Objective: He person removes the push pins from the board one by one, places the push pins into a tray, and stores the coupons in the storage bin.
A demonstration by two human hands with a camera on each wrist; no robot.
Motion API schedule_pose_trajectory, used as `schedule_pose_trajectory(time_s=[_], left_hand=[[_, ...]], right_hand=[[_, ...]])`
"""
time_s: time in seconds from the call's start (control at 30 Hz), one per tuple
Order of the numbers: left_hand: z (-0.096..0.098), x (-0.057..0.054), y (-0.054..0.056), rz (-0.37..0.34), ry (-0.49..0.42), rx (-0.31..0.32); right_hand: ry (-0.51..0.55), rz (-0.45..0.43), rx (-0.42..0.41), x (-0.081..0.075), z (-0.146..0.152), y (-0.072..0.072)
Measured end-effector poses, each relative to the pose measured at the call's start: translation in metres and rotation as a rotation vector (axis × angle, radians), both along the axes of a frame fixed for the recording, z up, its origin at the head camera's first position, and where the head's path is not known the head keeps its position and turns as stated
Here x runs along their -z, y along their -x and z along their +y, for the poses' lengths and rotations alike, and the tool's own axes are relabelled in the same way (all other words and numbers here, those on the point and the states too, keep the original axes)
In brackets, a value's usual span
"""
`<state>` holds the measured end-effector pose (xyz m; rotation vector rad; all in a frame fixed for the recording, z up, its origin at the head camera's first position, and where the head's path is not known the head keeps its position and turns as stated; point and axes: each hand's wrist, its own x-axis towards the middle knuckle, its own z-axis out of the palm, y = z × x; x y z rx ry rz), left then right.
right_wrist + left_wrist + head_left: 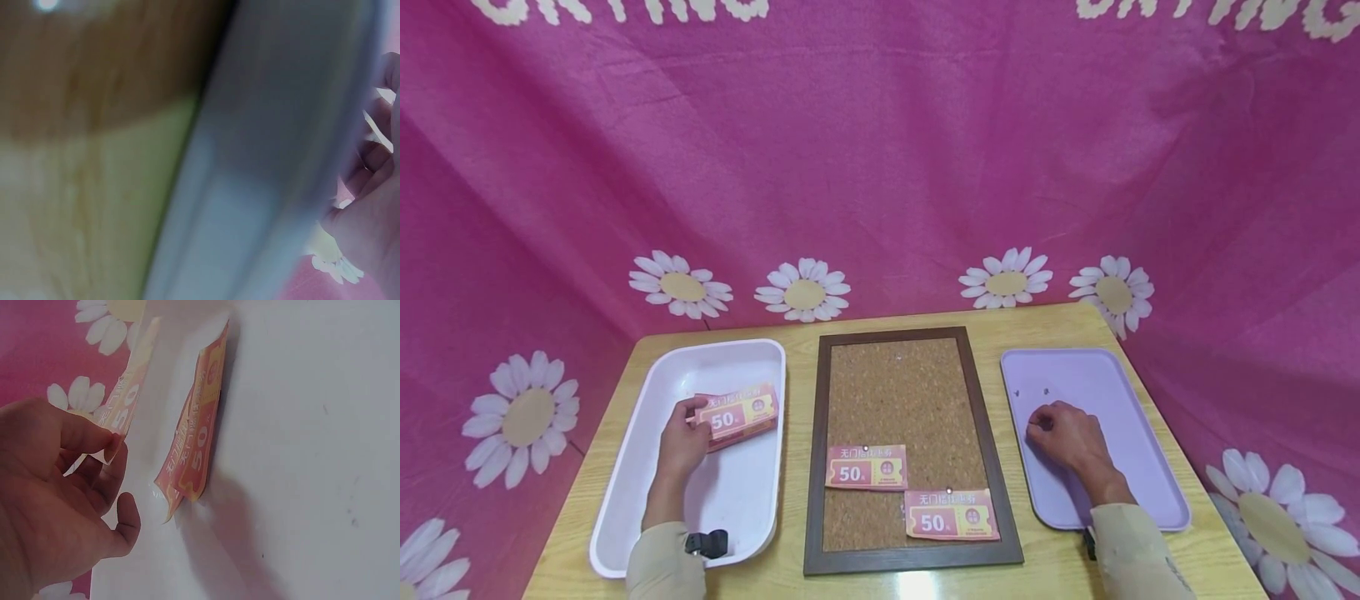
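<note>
My left hand (683, 446) pinches a pink-and-yellow paper coupon (119, 415) marked 50 between thumb and fingers, over the white tub (733, 500). More coupons (199, 434) lie overlapping on the tub's floor. At the right, my right hand (1069, 433) is low over the lilac tray (1112, 392), fingers bent and thumb near the index finger. Whether anything small sits between those fingertips is hidden. Just beyond it lie two tiny dark objects, one of them a speck (1047, 391), too small to identify.
Between the containers lies a brown-framed corkboard (902, 392). An upper-left coupon (867, 468) and a lower-right coupon (951, 515) each have a small pale pin at the top edge. Everything stands on a wooden table (797, 367), with a pink flowered cloth (880, 183) behind.
</note>
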<state>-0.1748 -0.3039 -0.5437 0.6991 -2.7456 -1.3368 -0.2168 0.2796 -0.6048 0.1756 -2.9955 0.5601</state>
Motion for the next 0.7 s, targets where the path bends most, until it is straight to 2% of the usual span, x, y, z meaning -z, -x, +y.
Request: schedule_pose_trajectory(time_s=[0.33,0.5,0.7], left_hand=[[-0.0028,0.0080,0.0013,-0.043,0.036,0.068],[-0.0025,0.0064,0.0010,-0.082,0.036,0.100],[-0.0020,0.0052,0.0034,-0.151,0.030,0.103]], right_hand=[[0.004,-0.007,0.000,0.0007,-0.0005,-0.0011],[0.003,-0.019,-0.002,0.0002,0.0006,-0.0018],[0.013,-0.045,0.002,-0.0006,0.0003,0.0001]])
